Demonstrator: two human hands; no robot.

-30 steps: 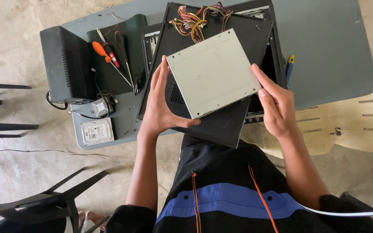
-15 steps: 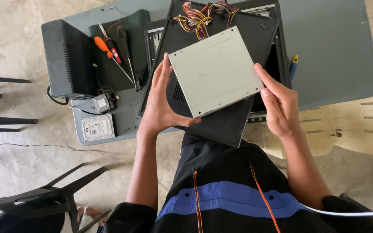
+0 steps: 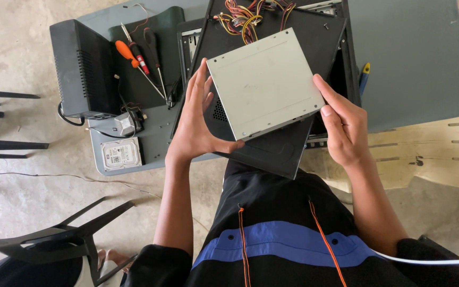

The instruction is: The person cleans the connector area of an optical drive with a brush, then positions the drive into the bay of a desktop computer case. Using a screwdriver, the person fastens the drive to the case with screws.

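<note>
**Metal box held between both hands over the open computer case**

The person held a flat grey metal box (image 3: 265, 84) between two hands, tilted so that its broad plain face looked up at the camera. The left hand (image 3: 200, 119) gripped the box's left edge, fingers spread up the side and the thumb hooked under the near corner. The right hand (image 3: 343, 125) pressed against the right edge with fingers extended and the thumb on the near side. The box hung above a black computer case (image 3: 277, 149) that lay open on the grey desk (image 3: 415, 64), a bundle of coloured wires (image 3: 248, 18) showing just beyond the box's far edge.

To the left on the desk lay an orange-handled screwdriver (image 3: 128, 56) and a dark-handled one (image 3: 152, 50), a black power unit (image 3: 78, 69) further left, and a hard drive (image 3: 120, 154) at the near left corner.

Judging from the grip, the step in hand looked like lifting or turning the box clear of the case. The next move seemed to call for a steady two-handed hold, with the box kept level and its far edge clear of the wires, since a snag there could tug them
</note>
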